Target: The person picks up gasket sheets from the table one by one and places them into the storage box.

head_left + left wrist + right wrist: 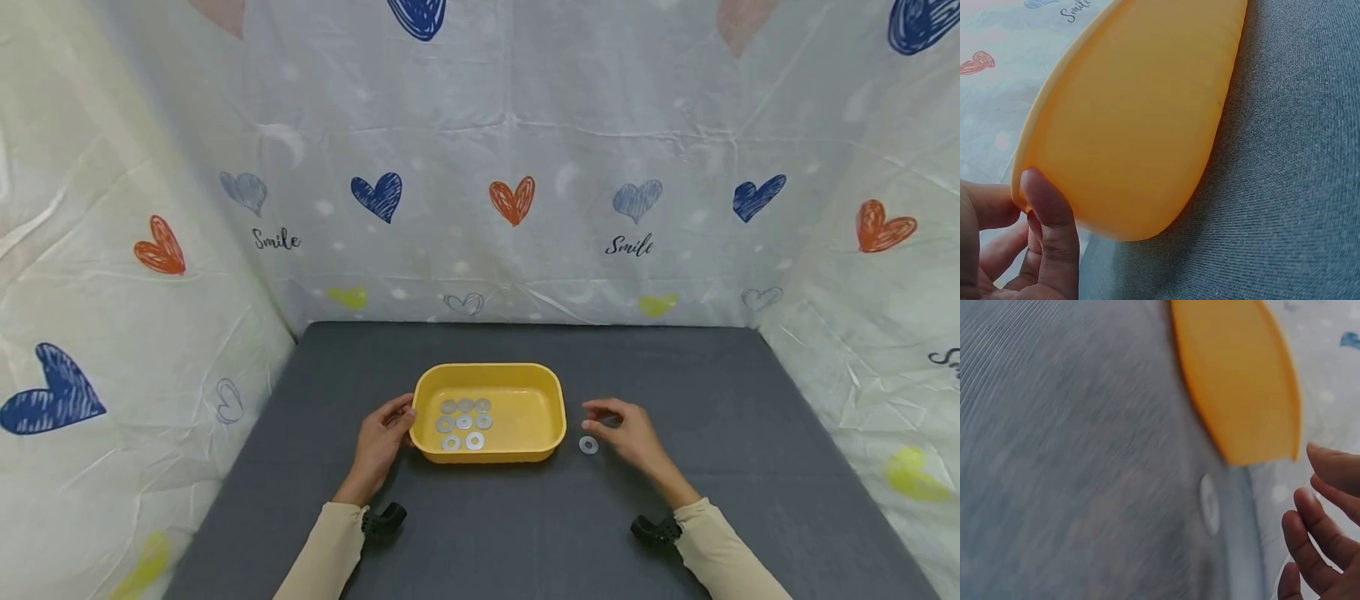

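Note:
A yellow plastic tray (525, 454) sits on the dark table, with several metal washers (464, 422) laid in rows in its left half. My left hand (381, 446) pinches the tray's left rim; in the left wrist view the thumb (1050, 200) presses the outer wall and a finger lies over the edge. To the right of the tray, one loose washer (588, 445) lies flat on the cloth. My right hand (626, 429) hovers beside that washer, its fingers loosely bent and nothing between them. The right wrist view, somewhat blurred, shows the washer (1209, 504) apart from the fingertips.
Dark grey cloth (480, 533) covers the table. White curtains printed with hearts (512, 200) enclose its back and both sides. A black wrist strap with a camera mount sits on each wrist (382, 521), below light sleeves (720, 542).

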`<state>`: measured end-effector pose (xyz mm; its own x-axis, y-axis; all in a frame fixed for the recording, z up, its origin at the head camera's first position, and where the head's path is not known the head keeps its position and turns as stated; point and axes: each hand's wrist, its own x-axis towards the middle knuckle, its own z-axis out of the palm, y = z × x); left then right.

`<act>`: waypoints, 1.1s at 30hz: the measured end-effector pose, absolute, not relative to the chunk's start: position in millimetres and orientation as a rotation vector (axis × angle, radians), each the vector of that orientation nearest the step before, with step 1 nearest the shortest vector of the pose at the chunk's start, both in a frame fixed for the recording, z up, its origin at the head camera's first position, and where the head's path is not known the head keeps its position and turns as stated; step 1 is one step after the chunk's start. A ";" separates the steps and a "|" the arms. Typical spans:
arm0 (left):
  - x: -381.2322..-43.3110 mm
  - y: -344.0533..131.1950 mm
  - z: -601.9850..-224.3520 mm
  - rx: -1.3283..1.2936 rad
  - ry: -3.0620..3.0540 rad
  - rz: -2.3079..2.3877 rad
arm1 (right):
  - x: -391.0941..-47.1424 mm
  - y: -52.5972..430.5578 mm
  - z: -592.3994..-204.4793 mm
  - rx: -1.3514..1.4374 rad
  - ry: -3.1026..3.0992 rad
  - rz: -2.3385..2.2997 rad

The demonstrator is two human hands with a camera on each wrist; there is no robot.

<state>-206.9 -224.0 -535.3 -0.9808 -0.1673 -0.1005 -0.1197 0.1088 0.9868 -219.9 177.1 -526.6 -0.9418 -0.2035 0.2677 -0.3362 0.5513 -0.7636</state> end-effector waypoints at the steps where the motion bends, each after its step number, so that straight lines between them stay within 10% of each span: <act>1: -206.8 -223.9 -535.2 0.299 -2.312 -2.051 | -220.0 179.1 -529.1 0.452 -2.657 1.316; 33: -206.9 -222.6 -536.1 0.302 -2.312 -2.041 | -225.4 191.3 -550.1 0.484 -2.908 1.175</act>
<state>-206.9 -222.6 -536.1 -0.9801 -0.1735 -0.0964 -0.1172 0.1136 0.9866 -225.4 191.3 -550.1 -0.9529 -0.2915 0.0834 -0.2676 0.6794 -0.6832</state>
